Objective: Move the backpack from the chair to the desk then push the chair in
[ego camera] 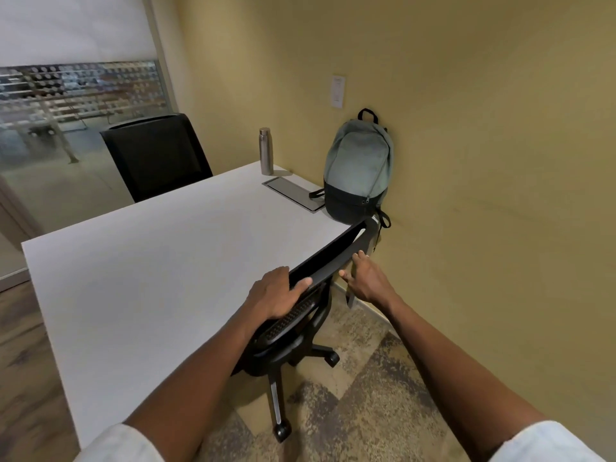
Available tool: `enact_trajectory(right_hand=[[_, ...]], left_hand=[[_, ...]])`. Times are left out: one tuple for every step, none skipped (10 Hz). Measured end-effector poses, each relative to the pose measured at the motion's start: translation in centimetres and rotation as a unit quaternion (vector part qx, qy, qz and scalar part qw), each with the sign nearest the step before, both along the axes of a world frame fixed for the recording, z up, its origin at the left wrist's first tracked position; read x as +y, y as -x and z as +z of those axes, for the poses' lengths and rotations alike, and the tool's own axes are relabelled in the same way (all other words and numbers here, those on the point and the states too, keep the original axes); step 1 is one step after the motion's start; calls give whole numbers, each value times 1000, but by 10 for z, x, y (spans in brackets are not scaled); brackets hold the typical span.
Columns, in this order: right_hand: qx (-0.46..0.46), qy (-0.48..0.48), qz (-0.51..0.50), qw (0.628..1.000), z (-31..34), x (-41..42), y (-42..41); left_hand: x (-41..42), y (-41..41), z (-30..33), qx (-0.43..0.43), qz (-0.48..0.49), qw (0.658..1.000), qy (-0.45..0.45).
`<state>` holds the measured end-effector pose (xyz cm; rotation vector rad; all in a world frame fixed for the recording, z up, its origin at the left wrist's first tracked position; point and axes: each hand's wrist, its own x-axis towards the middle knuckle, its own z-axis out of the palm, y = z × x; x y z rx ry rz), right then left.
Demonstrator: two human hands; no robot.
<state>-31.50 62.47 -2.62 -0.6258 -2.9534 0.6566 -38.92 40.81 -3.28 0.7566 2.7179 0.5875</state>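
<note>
A grey-green backpack [358,168] with a black base stands upright on the white desk [160,271], at its far right corner against the yellow wall. A black office chair [328,261] is tucked against the desk's near right edge, its seat under the top. My left hand [278,293] grips the top rim of the chair's backrest. My right hand [366,278] rests on the same rim further right, fingers spread and touching it from behind.
A steel bottle [266,151] stands at the desk's far edge beside a recessed cable hatch [293,193]. A second black chair [156,155] sits across the desk. The yellow wall runs close on the right. Patterned carpet lies underfoot.
</note>
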Motion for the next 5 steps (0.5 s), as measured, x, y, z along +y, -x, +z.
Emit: enact_trajectory(right_hand=[[2,-17,-1,1000,-2,-8,-16],[15,-36,-14,999,-2,-19,-31],[20,-43,-25,999,1,-31,-46],[37,-42,-38,998,2,-49,-60],[56,-48,-44,996,1,-64,-72]], left_hand=[[-19,-10,3,19,-18,999,-22],[-37,-18,4,30,-33,998,-36],[-57,-24,9,33,-47,997,-50],[-74,-26,10,46,-54,995,-74],[-90,-25,15,55,-57,994,-77]])
